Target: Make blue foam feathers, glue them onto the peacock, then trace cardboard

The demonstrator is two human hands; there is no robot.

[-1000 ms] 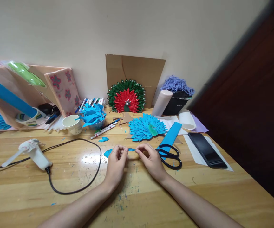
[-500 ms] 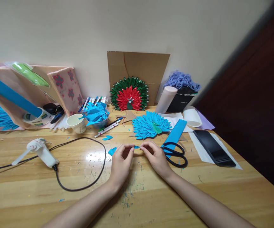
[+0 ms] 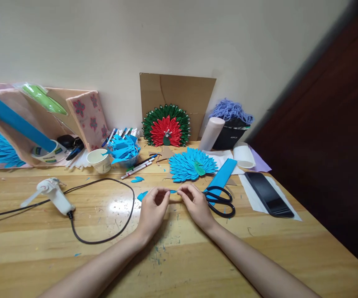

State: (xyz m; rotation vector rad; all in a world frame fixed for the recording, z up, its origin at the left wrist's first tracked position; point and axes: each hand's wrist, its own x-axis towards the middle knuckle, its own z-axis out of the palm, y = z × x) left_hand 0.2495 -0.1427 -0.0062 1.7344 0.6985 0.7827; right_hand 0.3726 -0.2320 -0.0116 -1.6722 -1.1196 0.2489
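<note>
Between my two hands a small strip of blue crepe paper (image 3: pixel 173 191) is stretched sideways just above the table. My left hand (image 3: pixel 154 209) pinches its left end between thumb and finger, and my right hand (image 3: pixel 195 203) pinches the other end. Left of my left hand lies a loose blue paper piece (image 3: pixel 141 195). Black-handled scissors (image 3: pixel 221 200) rest right of my right hand, their blades over a blue paper strip (image 3: pixel 223 176). Beyond my hands lies a fan-tailed blue paper peacock (image 3: pixel 187 164) with a green body. Small blue petals (image 3: pixel 137 179) lie farther left.
A white glue gun (image 3: pixel 54 196) with a looping black cord is at left. Behind stand a paper cup (image 3: pixel 99 160), a bowl of blue scraps (image 3: pixel 124 150) and pens (image 3: pixel 139 167). A green-and-red peacock (image 3: pixel 166 126) leans on cardboard (image 3: pixel 179 89). A phone (image 3: pixel 269 194) lies right.
The whole view has shifted slightly, so things on the table appear a little farther left. Both hands keep their pinch on the blue paper, with barely any change between them.
</note>
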